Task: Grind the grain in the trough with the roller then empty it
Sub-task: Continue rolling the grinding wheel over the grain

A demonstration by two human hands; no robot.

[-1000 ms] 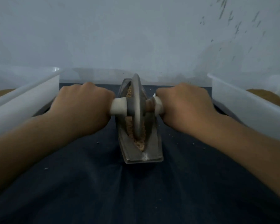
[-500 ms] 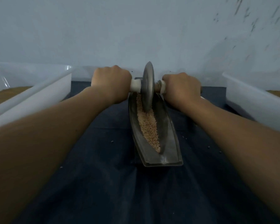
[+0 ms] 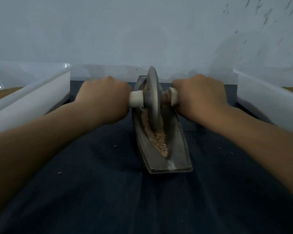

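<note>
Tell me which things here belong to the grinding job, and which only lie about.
In the job: roller, gripped by left hand and right hand; trough; grain.
Lying about: left bin, right bin, loose bits on dark cloth.

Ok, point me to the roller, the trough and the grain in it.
roller (image 3: pixel 153 100), head view, face of the metal disc.
trough (image 3: pixel 178 146), head view, its bare right wall.
grain (image 3: pixel 158 140), head view, heap on the disc's near side.

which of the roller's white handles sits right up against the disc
The left handle, gripped by the left hand, butts against the disc. The right handle, in the right hand, leaves a brownish gap.
</note>
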